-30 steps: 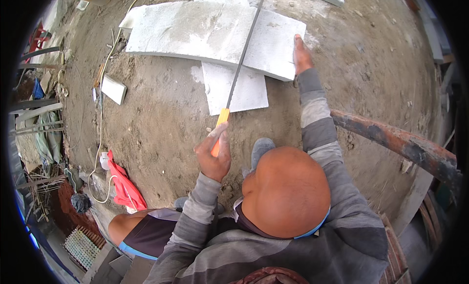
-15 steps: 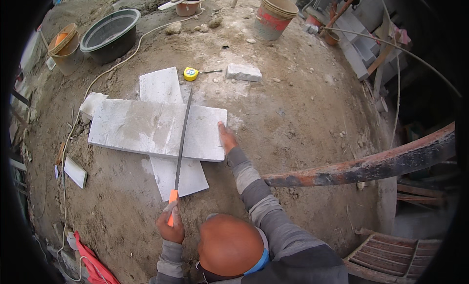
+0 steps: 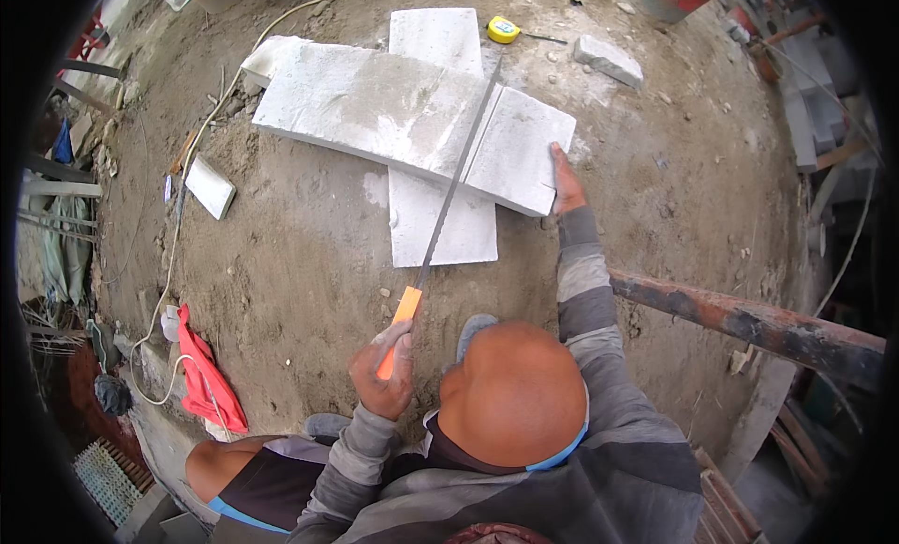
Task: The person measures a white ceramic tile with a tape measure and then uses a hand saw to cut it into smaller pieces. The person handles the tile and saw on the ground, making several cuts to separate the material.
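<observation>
Orange saw handle [image 3: 406, 306] sits snug in the left hand's [image 3: 379, 383] grip; off to the left, a red cloth [image 3: 204, 380] lies on the ground [image 3: 290, 272]. The dark blade [image 3: 457, 179] slants away over a lower white slab [image 3: 440, 230] and across a long white block [image 3: 375, 104] lying crosswise on it. The right hand [image 3: 567, 181] touches the block's right end by its near corner; how closed that grip is, I cannot tell. Just beside the slab's far right corner lies a yellow tape measure [image 3: 503, 30], near a small white piece [image 3: 609, 61].
</observation>
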A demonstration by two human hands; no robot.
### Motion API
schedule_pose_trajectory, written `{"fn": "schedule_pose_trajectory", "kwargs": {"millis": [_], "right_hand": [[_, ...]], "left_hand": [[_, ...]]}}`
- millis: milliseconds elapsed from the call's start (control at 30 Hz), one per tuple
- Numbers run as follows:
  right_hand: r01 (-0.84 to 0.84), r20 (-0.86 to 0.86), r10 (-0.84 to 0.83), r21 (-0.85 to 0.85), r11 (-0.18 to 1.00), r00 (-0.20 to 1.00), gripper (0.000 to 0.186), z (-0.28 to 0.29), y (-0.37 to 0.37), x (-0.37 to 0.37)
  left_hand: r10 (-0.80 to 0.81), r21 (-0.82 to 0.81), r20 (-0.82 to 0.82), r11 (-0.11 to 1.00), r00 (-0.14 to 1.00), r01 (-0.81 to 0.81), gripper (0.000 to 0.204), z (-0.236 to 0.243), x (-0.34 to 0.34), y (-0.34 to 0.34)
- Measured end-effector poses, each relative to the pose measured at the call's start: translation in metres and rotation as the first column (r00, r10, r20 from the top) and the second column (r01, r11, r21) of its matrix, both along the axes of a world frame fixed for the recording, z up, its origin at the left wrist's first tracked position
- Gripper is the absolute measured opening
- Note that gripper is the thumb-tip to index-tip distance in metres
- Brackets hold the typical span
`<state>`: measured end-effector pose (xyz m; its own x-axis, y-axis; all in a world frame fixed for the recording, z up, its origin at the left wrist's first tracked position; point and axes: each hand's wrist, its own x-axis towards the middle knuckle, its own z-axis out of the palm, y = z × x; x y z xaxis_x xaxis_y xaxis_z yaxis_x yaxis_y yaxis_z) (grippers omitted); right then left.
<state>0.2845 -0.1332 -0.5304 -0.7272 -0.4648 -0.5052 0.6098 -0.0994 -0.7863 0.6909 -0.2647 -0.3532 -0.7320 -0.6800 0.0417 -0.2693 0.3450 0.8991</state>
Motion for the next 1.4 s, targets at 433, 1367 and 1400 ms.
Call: {"fn": "schedule_pose_trajectory", "kwargs": {"millis": [433,1367,1400], "right_hand": [[-0.25,0.002,0.899,0.961,0.119,0.437,0.109,0.052,-0.061,-0.147],[0.204,-0.186,0.923,0.972,0.121,0.338,0.091,0.255,-0.096,0.135],[0.173,-0.169,0.918,0.979,0.113,0.358,0.091,0.256,-0.098,0.134]], "left_hand": [[0.167,-0.068,-0.058,0.983,0.984,-0.17,0.022,0.005,0.03,-0.035],[0.1,0.216,0.289,0.962,0.952,-0.167,0.036,0.206,0.043,-0.056],[0.075,0.212,0.32,0.966,0.944,-0.148,0.035,0.213,0.043,-0.06]]}}
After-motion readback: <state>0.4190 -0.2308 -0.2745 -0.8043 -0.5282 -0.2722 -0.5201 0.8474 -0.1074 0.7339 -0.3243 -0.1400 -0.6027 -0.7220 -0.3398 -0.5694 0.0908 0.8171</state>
